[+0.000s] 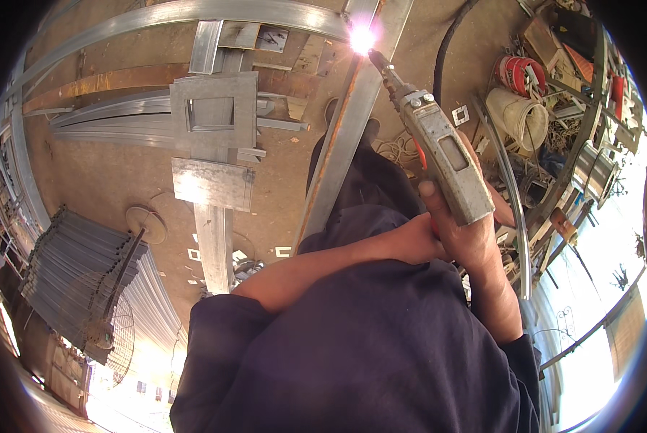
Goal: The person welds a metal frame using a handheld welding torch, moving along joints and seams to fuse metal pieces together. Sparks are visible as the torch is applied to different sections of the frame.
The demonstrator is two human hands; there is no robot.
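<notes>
A handheld welding gun [450, 155] with a boxy grey body is gripped by my right hand [471, 227], its thumb along the body's near end. The gun's nozzle points far and to the left, ending at a bright white-pink glare [362, 40]. That glare sits where a long metal tube [363, 108] meets a crosswise metal bar [266, 13], and it hides the joint itself. My left hand [417, 239] reaches across my body and presses closed against the right hand. Its fingers are mostly hidden behind the right hand and the gun's rear.
Left of the tube, flat metal plates [211, 184] and a plate with a square hole [183, 90] rest on a metal beam [214, 249]. Stacked grey tubes [78, 274] lie farther left. A red bucket [511, 76] and a whitish bucket [518, 119] stand right among scrap. A dark hose [446, 47] crosses the floor.
</notes>
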